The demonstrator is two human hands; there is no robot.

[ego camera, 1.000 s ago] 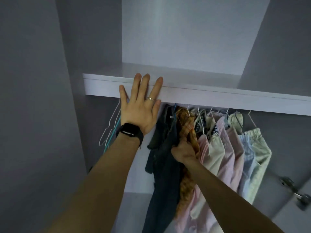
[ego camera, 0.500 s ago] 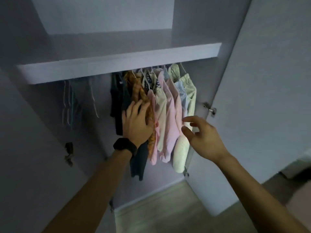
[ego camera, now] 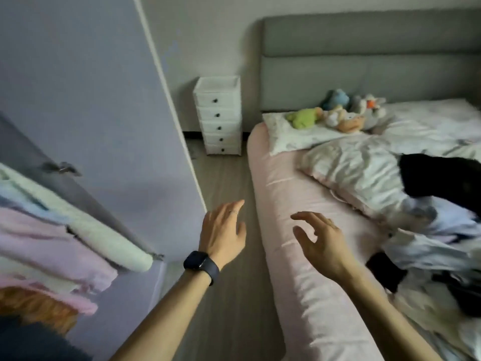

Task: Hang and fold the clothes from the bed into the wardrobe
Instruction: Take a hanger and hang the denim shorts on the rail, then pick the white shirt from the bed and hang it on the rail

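Our left grip (ego camera: pixel 222 233) and right grip (ego camera: pixel 321 241) hold nothing, and their fingers are spread loose. The right grip hangs over the pink edge of the bed (ego camera: pixel 286 194). The left grip hangs over the floor just beside the bed. The pile of clothes (ego camera: pixel 426 246) lies on the bed, near the right grip but not touching it. The pile is blurry and cut off at the edge. A black garment (ego camera: pixel 440 178) lies on the bed, closer to the pillows. Hung clothes (ego camera: pixel 52 230) show across the floor from the bed, blurry too.
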